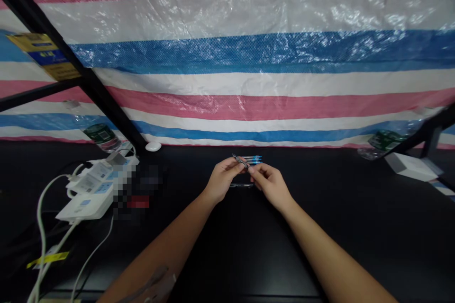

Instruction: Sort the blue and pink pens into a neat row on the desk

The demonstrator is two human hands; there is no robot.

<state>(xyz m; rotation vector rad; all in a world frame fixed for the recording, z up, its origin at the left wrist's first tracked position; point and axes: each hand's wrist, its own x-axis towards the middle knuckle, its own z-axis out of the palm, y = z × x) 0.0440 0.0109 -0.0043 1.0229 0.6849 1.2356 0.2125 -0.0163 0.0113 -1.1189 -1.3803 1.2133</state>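
Note:
My left hand and my right hand meet above the middle of a black table. Both pinch a thin dark pen between their fingertips, held slightly tilted. Just behind the hands a few blue pens lie side by side on the table. Another dark, slim piece lies on the table between and below my hands. Both hands have their fingers closed.
White power strips with white cables sit at the left. A small white round object lies by the striped tarp wall. Plastic bottles stand at left and right. A white box is at far right.

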